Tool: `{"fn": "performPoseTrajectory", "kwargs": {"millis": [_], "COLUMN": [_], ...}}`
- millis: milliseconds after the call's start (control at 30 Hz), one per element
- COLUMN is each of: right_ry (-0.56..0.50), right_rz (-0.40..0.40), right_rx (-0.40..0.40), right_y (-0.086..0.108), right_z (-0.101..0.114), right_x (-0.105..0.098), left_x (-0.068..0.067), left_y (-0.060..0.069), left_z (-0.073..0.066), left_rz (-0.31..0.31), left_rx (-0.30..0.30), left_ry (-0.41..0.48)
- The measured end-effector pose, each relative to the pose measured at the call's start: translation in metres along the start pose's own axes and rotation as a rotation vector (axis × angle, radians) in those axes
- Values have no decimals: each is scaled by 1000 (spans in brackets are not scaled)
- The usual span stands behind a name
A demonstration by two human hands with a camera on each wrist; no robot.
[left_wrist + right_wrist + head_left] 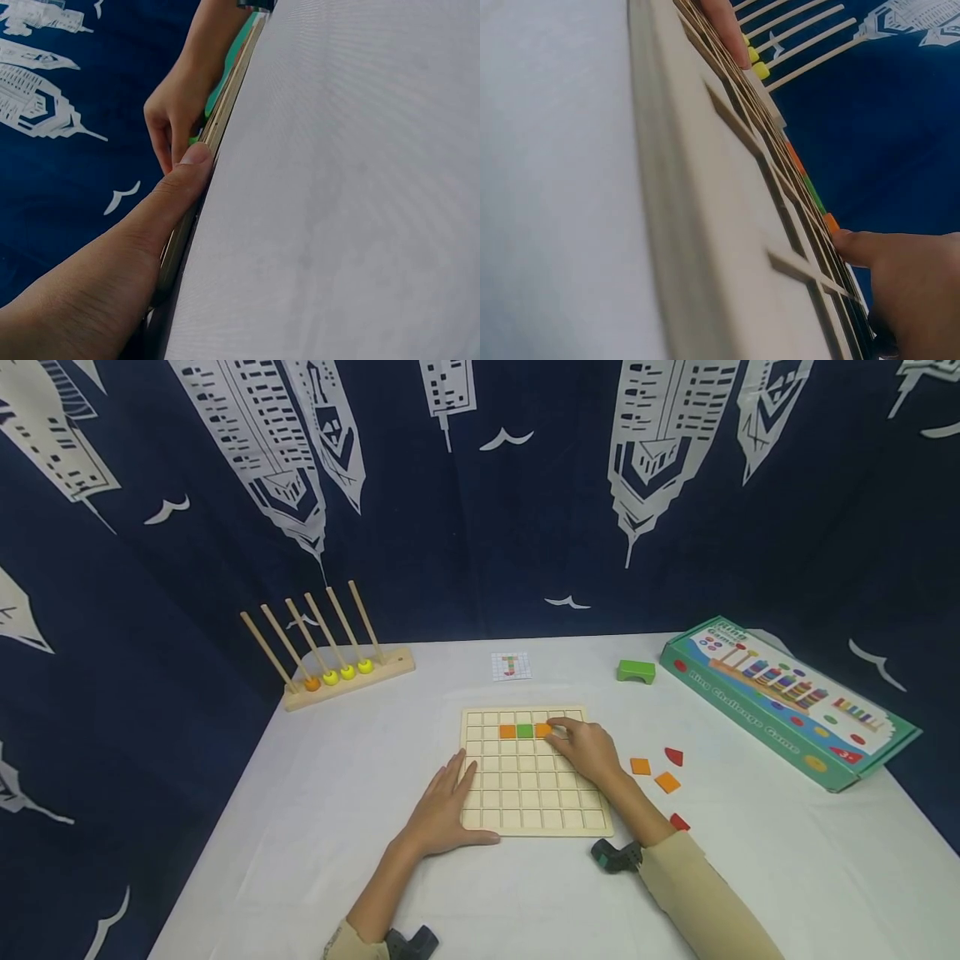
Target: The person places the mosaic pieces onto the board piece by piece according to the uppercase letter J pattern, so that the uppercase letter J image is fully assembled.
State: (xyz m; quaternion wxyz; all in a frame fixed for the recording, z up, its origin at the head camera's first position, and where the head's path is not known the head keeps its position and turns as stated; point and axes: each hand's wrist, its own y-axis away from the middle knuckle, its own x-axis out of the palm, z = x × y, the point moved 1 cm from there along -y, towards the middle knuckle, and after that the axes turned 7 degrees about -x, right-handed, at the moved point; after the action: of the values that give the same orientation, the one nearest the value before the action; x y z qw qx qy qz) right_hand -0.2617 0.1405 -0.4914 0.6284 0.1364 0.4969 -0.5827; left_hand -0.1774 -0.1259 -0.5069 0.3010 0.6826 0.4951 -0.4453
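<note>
A wooden grid board (536, 797) lies on the white table. In its second row from the far edge sit an orange square tile (507, 732) and a green square tile (524, 731), side by side. Just right of the green one, my right hand (588, 750) pinches another orange square tile (542, 731) between thumb and fingers, at the board's surface. My left hand (441, 817), fingers straight and spread, rests at the board's near left corner; in the left wrist view its thumb (196, 154) touches the board's edge.
Right of the board lie loose orange tiles (667, 782) and red curved-edged pieces (674, 756). Beyond it are a small patterned card (511, 666) and a green arch block (636, 672). A wooden peg stand (348, 678) with beads stands far left, a green game box (787, 702) far right.
</note>
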Motion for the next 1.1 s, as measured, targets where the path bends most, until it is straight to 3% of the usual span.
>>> {"fn": "performPoseTrajectory", "kwargs": {"millis": [400, 633, 767, 933, 1100], "right_ry": [3, -58, -91, -65, -17], "right_rz": [26, 65, 57, 35, 24], "right_rx": [9, 41, 26, -10, 9], "right_y": [-4, 4, 16, 37, 56], "right_z": [3, 1, -5, -21, -40], "right_x": [0, -8, -21, -44, -68], "left_x": [-2, 1, 1, 1, -1], "left_y": [1, 0, -1, -2, 0], "left_z": [1, 3, 2, 0, -1], "left_rz": [-6, 6, -1, 3, 6], "left_rx": [1, -2, 0, 0, -4], "left_ry": [8, -15, -7, -13, -4]}}
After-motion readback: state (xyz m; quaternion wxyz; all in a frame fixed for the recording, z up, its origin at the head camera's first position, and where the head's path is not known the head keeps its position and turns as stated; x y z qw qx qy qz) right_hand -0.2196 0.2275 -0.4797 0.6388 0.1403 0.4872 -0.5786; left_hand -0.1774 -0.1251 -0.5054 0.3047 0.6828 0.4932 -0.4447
